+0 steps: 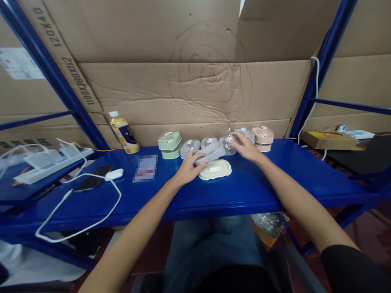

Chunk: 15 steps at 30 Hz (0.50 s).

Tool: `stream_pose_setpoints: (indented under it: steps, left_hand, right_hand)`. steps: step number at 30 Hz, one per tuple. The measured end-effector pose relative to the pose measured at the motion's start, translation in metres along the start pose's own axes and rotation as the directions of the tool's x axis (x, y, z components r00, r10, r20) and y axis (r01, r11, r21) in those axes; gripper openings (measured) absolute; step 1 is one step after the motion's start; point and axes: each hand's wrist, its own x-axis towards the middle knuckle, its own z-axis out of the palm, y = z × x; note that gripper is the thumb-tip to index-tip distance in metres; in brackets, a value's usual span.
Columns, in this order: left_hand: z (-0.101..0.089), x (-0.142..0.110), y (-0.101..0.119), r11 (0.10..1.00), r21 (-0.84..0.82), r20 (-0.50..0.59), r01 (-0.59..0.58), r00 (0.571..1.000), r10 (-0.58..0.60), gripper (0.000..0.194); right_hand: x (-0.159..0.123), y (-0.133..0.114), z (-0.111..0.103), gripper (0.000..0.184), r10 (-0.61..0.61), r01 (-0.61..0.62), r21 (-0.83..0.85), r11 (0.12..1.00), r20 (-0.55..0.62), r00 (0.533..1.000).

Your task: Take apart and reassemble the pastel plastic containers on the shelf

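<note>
Two bare hands work over the blue table point(252, 191). The left hand point(187, 168) grasps one end of a grey container piece point(214, 153), fingers over the top and thumb below, raised at a slant above the near edge of the row. The right hand point(244, 146) is curled at clear plastic point(230, 138) right of that piece; whether it grips the plastic or only touches it, I cannot tell.

Just below the grey piece lies a cream oval piece point(215, 169). On the far side, a green box point(170, 144) marks the left end of the row and a peach box point(263, 138) the right, with grey boxes point(190, 148) between.

The likeliest trouble is crowding: the grey piece could knock a neighbouring box or catch the cream piece's rim if swung low. Held by one end, it could also tip or slip from the left fingers. The clear plastic looks thin and smooth, so a hard pinch might flex it or let it skid away.
</note>
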Motion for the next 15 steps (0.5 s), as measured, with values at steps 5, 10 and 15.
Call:
stream_pose_setpoints:
  steps: [5,10,15]
  left_hand:
    - [-0.007,0.004,-0.013,0.996,0.015,-0.281,0.084,0.957,-0.076,0.047]
    - [-0.008,-0.001,-0.003,1.000,0.012,-0.053,0.000,0.999,0.001,0.057]
    - [0.005,-0.007,0.003,1.000,0.009,0.121,0.013,0.993,-0.014,0.083]
  right_hand:
    - [0.002,0.005,-0.002,0.055,0.026,-0.017,0.116,0.993,-0.077,0.997]
    - [0.000,-0.001,-0.001,0.054,-0.063,0.063,0.086,0.994,-0.013,0.998]
    - [-0.008,-0.011,0.011,0.066,-0.258,0.246,0.078,0.966,0.220,0.941]
